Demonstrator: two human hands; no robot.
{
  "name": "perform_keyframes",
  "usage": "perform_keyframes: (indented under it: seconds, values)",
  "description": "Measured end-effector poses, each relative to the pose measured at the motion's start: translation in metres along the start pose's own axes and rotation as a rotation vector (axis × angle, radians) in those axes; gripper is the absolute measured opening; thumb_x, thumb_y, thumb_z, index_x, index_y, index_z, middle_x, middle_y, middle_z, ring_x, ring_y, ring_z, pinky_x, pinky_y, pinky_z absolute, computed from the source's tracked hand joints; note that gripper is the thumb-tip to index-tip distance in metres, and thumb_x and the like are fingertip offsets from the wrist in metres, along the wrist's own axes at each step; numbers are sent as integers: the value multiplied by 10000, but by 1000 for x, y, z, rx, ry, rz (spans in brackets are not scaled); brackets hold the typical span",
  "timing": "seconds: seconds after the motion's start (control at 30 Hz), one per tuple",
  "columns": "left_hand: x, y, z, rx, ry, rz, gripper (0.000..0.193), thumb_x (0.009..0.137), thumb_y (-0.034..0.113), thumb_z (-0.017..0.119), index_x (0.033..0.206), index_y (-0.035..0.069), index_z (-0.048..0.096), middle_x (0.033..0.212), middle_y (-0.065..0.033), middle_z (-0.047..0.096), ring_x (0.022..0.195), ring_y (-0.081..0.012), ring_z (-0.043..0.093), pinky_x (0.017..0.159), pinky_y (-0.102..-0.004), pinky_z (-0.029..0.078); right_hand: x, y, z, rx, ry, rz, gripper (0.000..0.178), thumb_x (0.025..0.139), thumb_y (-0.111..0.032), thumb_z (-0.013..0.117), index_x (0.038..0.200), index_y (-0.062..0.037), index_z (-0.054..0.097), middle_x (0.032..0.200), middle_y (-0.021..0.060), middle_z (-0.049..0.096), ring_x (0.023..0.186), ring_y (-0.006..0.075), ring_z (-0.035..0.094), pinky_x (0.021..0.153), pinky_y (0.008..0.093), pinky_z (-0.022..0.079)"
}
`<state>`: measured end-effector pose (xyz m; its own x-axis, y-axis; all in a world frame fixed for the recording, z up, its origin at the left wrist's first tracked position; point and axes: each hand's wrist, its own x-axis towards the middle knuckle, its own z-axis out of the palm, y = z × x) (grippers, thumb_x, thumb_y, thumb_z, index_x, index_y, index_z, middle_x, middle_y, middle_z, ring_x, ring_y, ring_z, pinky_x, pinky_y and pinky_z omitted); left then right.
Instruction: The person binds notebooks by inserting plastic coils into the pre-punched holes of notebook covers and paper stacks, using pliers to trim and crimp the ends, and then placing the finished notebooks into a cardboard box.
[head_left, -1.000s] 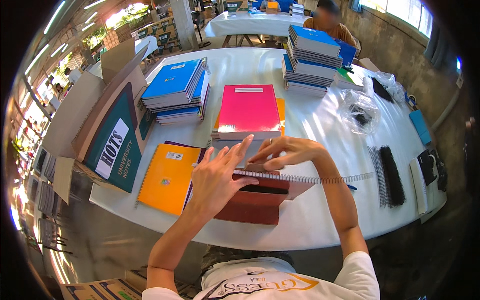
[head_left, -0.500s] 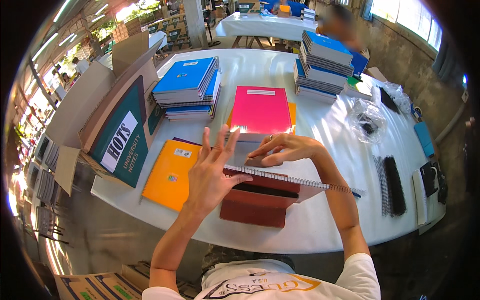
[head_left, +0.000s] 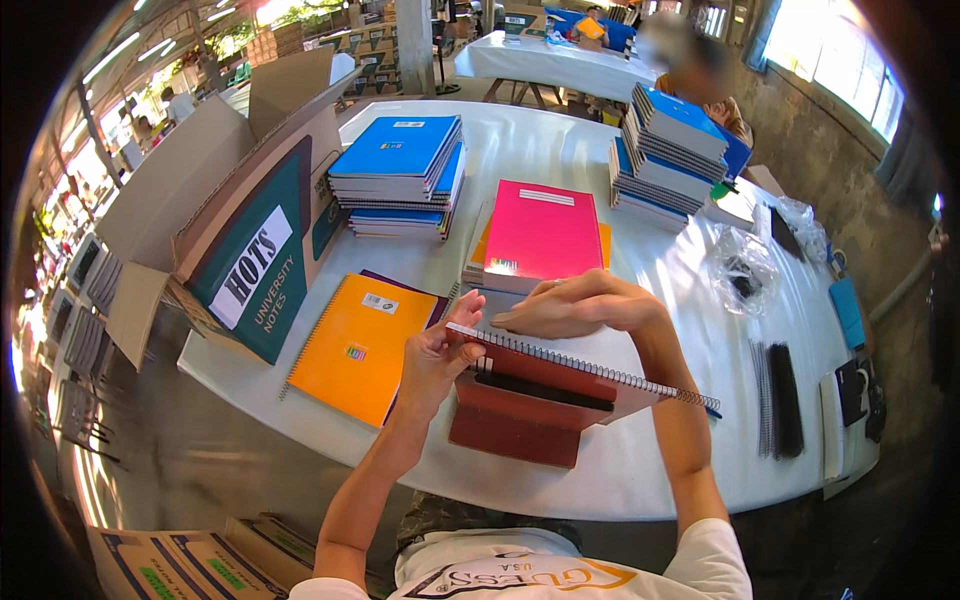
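Note:
A spiral notebook (head_left: 640,396) with a dark reddish face leans spine-up against a brown block-like stand (head_left: 514,438) in front of me. A thin wire coil (head_left: 580,362) runs along its upper edge, and loose coil sticks out past the right end. My left hand (head_left: 436,350) pinches the notebook's left end, thumb on the near side. Behind the spine, my right hand (head_left: 585,304) is held flat with its fingers stretched out to the left; whether it touches the notebook is hidden. Beyond it lies a stack topped by a pink notebook (head_left: 545,230).
Left of me lie an orange notebook (head_left: 350,345) and a large open carton (head_left: 250,255). Blue notebooks are stacked at back left (head_left: 395,160) and back right (head_left: 675,140). Black coils (head_left: 783,400) and a plastic bag (head_left: 742,270) lie right. Another person (head_left: 700,80) sits behind the right stack.
My left hand has gone from spread fingers to a pinch on the notebook's left end. My right hand's bent fingers have straightened and flattened behind the spine. The view has shifted slightly.

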<state>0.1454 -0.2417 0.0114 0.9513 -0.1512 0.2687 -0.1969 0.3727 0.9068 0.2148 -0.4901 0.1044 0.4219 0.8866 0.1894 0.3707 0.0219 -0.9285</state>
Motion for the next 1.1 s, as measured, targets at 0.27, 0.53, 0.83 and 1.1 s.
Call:
perform_keyframes:
  seconds: [0.27,0.53,0.83,1.1]
  values:
    - [4,4,6,91,4,42,835,779,282,813,1441,-15,402,1438,-169,473,1328,-265,465,1135,-367,351,11,-4,-7,-291,-3,226,589,852,-502,615,1221,-46,674,1113,137,675,1013,244,613,865,334,475]
    - [10,11,-9,89,-192,80,792,789,500,734,1363,2,514,1434,-162,481,1322,-295,475,1125,-420,364,-22,-4,-11,-274,179,265,499,858,-426,647,1238,-103,675,1142,136,678,959,225,632,860,315,478]
    - [54,88,13,399,-116,97,585,975,522,488,1237,19,634,1173,-112,678,1042,-189,650,947,-317,484,-215,99,-1,-1305,796,1068,758,752,-437,784,1388,-151,486,1427,230,414,1372,388,322,1090,622,224]
    - [-8,121,53,786,-197,550,474,877,278,594,1330,140,581,1283,-53,629,1184,-252,595,980,-414,479,-298,79,136,-1070,856,1234,630,915,-380,625,1461,-181,382,1453,155,336,1375,324,298,1107,662,168]
